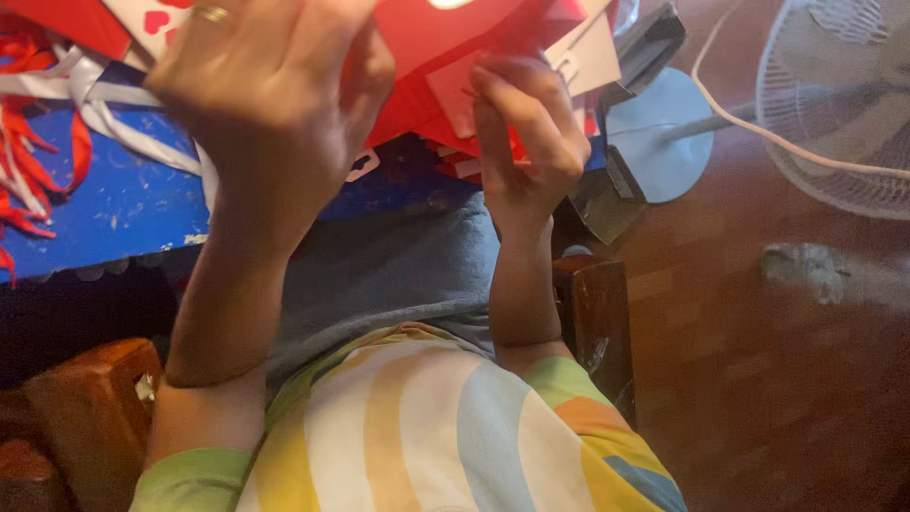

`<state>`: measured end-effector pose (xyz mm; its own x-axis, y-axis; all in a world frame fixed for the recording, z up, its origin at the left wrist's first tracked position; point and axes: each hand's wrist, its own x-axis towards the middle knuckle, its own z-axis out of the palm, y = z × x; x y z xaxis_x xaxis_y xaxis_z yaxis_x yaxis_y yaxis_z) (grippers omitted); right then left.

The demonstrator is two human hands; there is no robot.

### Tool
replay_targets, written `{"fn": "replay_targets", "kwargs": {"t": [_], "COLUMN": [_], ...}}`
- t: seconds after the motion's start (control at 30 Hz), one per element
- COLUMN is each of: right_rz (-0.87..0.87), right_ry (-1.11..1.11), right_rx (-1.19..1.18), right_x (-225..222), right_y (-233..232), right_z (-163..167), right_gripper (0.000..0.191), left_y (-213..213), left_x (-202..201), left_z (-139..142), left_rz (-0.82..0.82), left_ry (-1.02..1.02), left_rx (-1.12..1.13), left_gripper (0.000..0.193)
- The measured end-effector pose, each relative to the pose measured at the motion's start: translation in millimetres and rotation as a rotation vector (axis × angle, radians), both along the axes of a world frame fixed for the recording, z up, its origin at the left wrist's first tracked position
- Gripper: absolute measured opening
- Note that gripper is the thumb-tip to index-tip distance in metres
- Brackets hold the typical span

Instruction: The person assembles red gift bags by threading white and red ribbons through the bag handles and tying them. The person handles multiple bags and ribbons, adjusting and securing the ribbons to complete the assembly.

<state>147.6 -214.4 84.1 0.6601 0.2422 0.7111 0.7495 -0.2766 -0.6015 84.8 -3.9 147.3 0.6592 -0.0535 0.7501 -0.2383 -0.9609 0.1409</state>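
My left hand is raised close to the camera, a ring on one finger, its fingers curled over the near side of a red paper bag. My right hand pinches a small red card or tag at the bag's lower edge. White tags hang from the bag's right side. The bag's front is mostly hidden behind my left hand.
A blue table carries red and white ribbons at the left. A standing fan's round base, white cord and cage sit on the wooden floor at the right. Wooden chair arms flank my lap.
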Motion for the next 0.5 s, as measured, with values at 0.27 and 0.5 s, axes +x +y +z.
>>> {"fn": "replay_targets", "kwargs": {"t": [0.27,0.5], "right_rz": [0.382,0.464], "right_ry": [0.409,0.512], "right_rx": [0.093,0.001], "right_x": [-1,-29], "right_y": [36,49], "right_z": [-33,-47], "right_gripper": [0.017,0.021], "left_y": [-1,24], "left_x": [-60,-93], "left_z": [7,-33], "left_rz": [0.135,0.120], "left_ry": [0.203,0.271], "left_rx": [-0.065,-0.488], "left_gripper": [0.020,0.015]}}
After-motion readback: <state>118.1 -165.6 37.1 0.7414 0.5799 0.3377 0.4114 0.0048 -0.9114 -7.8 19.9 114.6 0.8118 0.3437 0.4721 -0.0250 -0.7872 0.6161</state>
